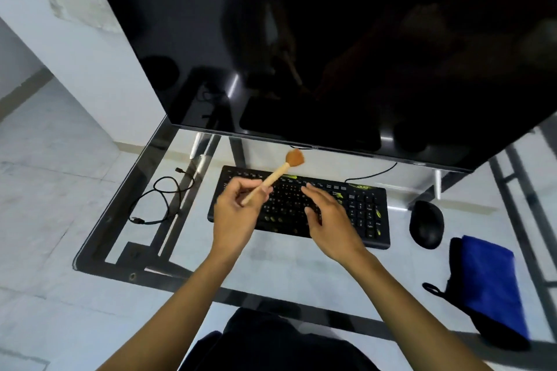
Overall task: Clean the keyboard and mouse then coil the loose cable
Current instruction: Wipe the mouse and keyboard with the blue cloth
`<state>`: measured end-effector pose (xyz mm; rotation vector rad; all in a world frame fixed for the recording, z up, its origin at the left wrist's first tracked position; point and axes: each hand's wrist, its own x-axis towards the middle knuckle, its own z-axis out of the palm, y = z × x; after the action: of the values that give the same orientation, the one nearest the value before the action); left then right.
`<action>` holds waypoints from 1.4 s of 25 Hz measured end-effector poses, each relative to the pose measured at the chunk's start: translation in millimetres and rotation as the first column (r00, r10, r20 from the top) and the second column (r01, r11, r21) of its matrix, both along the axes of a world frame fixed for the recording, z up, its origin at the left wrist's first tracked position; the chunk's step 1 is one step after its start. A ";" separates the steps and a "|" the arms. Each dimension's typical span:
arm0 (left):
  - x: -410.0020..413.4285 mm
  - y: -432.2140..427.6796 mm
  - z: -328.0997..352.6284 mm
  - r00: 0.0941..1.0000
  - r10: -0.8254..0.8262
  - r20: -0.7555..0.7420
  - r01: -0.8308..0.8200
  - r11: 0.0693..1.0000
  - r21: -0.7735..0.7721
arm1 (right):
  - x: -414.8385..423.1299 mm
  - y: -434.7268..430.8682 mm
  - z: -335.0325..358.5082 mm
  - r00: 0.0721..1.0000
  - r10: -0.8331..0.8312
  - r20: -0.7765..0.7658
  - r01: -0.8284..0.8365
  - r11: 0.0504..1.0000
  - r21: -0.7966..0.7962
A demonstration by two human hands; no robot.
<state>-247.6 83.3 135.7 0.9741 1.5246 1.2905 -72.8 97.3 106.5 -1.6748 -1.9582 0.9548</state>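
A black keyboard point(361, 208) with yellow-green marks lies on the glass desk point(271, 262). My left hand point(238, 214) grips the wooden handle of a small brush point(280, 173). Its orange bristles point up and away, above the keyboard's far edge. My right hand point(328, 220) hovers over the middle keys with fingers stretched out and holds nothing. A black mouse point(426, 227) sits to the right of the keyboard. A loose black cable point(162, 199) sprawls in uneven loops at the desk's left side.
A large dark monitor point(331, 39) looms over the back of the desk. A blue and black cloth point(488, 286) lies near the right front corner. The keyboard's cord point(373, 172) runs back under the monitor. Pale floor tiles show through the glass.
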 end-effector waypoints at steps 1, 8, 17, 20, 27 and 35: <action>16.1 -1.2 -2.5 0.999 -0.033 0.030 0.034 0.999 -0.034 | 14.1 -5.3 -2.3 0.999 -0.042 0.000 0.042 0.999 0.000; 148.5 -10.7 -24.2 0.923 -0.369 -0.109 0.356 0.927 -0.117 | 131.4 -53.0 -11.0 0.955 -0.294 0.045 0.295 0.955 -0.015; 334.9 -18.1 -39.9 0.696 -0.634 -0.336 0.605 0.771 -0.201 | 286.1 -100.1 -16.8 0.875 -0.465 0.131 0.473 0.881 -0.032; 380.5 10.1 -52.9 0.701 -0.588 -0.402 0.536 0.807 -0.247 | 318.2 -103.1 -23.1 0.880 -0.442 0.176 0.457 0.888 -0.055; 423.3 51.9 -75.1 0.661 -0.544 -0.517 0.486 0.835 -0.258 | 331.9 -99.5 -36.7 0.935 -0.301 0.190 0.322 0.942 -0.091; 415.8 58.8 -81.2 0.556 -0.555 -0.619 0.528 0.811 -0.252 | 324.5 -100.9 -37.8 0.899 -0.437 0.041 0.436 0.881 -0.184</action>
<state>168.2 142.2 54.5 1.8568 1.5359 0.4460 251.7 -3.6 68.7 -2.0993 -1.4201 0.9818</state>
